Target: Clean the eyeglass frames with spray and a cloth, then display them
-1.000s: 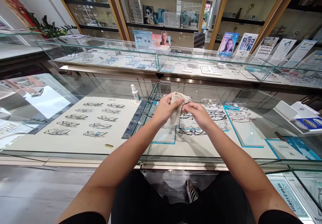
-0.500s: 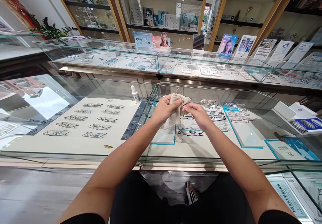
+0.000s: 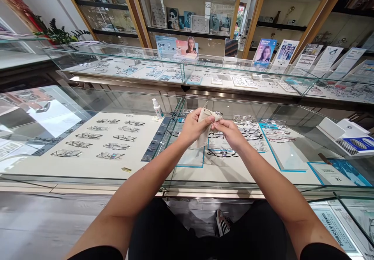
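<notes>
Both my hands meet above a glass display counter. My left hand is closed around a beige cleaning cloth bunched over a pair of glasses, of which only a thin metal tip pokes out at the top. My right hand pinches the cloth's right side with thumb and fingers pressed together. Under the glass below my hands lie rows of glasses frames on blue-edged trays.
A small white spray bottle stands on the counter left of my hands. More frames lie in the left case. A white and blue box sits at the right. A second glass counter with brochures runs behind.
My hands have stayed in the same place; the fingers shifted slightly on the cloth, and the bunched cloth sits a little differently between them.
</notes>
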The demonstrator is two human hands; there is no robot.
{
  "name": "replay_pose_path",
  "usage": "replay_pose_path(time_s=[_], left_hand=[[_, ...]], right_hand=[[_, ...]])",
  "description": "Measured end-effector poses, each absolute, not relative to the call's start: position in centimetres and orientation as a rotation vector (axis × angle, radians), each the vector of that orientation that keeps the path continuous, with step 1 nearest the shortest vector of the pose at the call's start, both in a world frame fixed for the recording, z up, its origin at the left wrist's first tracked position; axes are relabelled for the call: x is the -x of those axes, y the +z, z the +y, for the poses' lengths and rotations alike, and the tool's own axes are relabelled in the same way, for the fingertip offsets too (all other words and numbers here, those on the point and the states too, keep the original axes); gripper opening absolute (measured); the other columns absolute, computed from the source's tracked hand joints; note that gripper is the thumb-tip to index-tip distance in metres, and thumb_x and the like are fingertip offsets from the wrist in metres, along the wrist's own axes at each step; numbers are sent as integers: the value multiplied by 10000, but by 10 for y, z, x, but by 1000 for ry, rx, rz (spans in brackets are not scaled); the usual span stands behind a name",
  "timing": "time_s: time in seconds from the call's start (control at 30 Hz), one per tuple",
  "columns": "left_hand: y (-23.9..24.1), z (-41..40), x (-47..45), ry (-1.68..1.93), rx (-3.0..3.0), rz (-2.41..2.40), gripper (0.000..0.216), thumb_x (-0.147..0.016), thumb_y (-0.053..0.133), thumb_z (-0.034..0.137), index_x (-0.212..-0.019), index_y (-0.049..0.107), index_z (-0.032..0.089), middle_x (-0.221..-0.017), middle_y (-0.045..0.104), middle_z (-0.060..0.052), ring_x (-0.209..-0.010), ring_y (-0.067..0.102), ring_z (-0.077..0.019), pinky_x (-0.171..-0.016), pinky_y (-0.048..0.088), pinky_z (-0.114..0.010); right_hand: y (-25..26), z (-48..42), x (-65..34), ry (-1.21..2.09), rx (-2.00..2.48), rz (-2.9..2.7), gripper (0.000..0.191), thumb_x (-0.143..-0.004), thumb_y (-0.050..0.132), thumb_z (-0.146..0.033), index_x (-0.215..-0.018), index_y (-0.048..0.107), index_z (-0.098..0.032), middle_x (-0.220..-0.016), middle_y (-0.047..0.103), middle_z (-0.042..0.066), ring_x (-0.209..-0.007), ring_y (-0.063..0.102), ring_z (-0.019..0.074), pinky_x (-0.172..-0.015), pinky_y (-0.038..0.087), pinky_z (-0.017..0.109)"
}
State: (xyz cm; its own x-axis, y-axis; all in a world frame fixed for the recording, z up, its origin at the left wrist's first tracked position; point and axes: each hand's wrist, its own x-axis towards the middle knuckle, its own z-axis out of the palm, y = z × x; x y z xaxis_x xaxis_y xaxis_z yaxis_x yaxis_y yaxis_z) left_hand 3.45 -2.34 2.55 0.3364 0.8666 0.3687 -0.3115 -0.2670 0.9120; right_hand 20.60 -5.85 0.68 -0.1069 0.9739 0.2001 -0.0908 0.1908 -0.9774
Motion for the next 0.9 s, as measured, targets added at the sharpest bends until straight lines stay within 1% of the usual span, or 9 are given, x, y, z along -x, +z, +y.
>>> replay_pose_path(time_s=[0.13,0.3,0.4,0.5,0.6,0.7,0.77,0.8,0.9], left_hand=[[23,-22,-35,1264,-1408,534,542,-773,954,684,-811,695,210,-638,703,-8,-579,613,-165,-579,456,-284],[17,-15,-36,1358,-1383,595,634,-786,896,785,-750,664,197,-636,633,17,-585,527,-123,-583,413,-262],[13,-9,-36,1318,-1308,607,651,-753,912,797,-794,671,193,-699,636,23,-630,538,-122,-609,431,-255],[12,-4,-34,1278,-1232,606,651,-710,953,776,-850,686,198,-740,656,24,-655,557,-131,-628,447,-261],[13,0,-31,1317,-1173,567,613,-716,977,728,-891,702,209,-800,694,9,-723,613,-157,-693,497,-277],[17,2,-29,1412,-1099,544,517,-798,952,658,-903,682,231,-818,695,4,-776,656,-183,-745,536,-299],[21,1,-29,1450,-1075,526,477,-838,931,626,-929,655,247,-807,669,14,-756,652,-176,-727,543,-297],[24,0,-28,1442,-1074,505,474,-842,930,618,-964,647,258,-801,649,24,-737,641,-168,-712,546,-293],[31,-4,-25,1374,-1092,453,515,-809,961,589,-1068,631,290,-753,536,65,-643,545,-125,-643,529,-261]], right_hand=[[8,-60,-204,1175,951,-1336,488,-735,901,-699,-739,787,-224,-871,716,33,-909,617,218,-988,511,418],[5,-59,-200,1206,954,-1311,474,-731,912,-689,-793,806,-231,-892,745,33,-912,636,217,-996,510,413],[3,-57,-200,1225,934,-1261,457,-726,913,-669,-803,802,-232,-889,749,28,-903,627,210,-982,501,395],[2,-55,-202,1257,913,-1190,429,-718,914,-639,-801,785,-239,-915,747,35,-919,627,216,-935,508,377],[6,-52,-208,1229,874,-1107,400,-713,922,-609,-803,775,-249,-999,755,56,-968,647,232,-916,526,376],[12,-51,-216,1124,814,-1050,372,-709,939,-581,-787,775,-257,-1213,764,76,-1143,669,266,-991,538,388],[16,-52,-220,1065,798,-1056,344,-741,926,-575,-800,785,-266,-1358,743,66,-1264,650,279,-1041,536,390],[18,-53,-221,1045,797,-1065,330,-762,913,-576,-811,791,-272,-1397,736,58,-1300,641,279,-1057,534,389],[20,-54,-223,1020,791,-1075,309,-806,881,-580,-814,798,-283,-1381,752,43,-1325,637,266,-1076,526,374]])
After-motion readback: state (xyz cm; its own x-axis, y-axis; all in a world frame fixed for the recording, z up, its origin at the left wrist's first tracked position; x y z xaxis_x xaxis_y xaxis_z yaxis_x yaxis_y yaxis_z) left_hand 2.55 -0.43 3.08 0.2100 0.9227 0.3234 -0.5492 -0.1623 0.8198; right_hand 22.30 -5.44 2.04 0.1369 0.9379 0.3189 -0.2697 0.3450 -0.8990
